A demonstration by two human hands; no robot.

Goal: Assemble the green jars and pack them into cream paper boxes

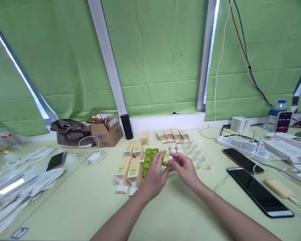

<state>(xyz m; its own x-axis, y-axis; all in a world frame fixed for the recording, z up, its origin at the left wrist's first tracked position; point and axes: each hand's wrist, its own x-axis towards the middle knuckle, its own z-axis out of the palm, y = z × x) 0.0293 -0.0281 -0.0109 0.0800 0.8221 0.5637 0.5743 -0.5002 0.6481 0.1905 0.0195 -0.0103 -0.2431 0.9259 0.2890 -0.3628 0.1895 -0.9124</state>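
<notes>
In front of me my left hand (pixel 154 174) is closed around a small green square cup (pixel 165 160), tilted above the table. My right hand (pixel 185 167) pinches a small white block (pixel 170 158) at the cup's opening; how far inside it sits, I cannot tell. Rows of similar green cups (pixel 146 164) stand left of and partly behind my left hand. Beyond my right hand lie several white and pinkish blocks (pixel 176 149). Clear plastic covers with yellow spots (pixel 197 156) are grouped to its right. Open tan cartons (pixel 134 170) with green labels lie left of the cups.
More tan cartons (pixel 175 135) lie toward the wall. A cardboard box (pixel 106 133), a grey bag (pixel 74 134) and a black cylinder (pixel 126 127) stand at back left. Phones (pixel 259 192), a power strip (pixel 237 144) and cables are on the right. White packaging (pixel 22 194) covers the left.
</notes>
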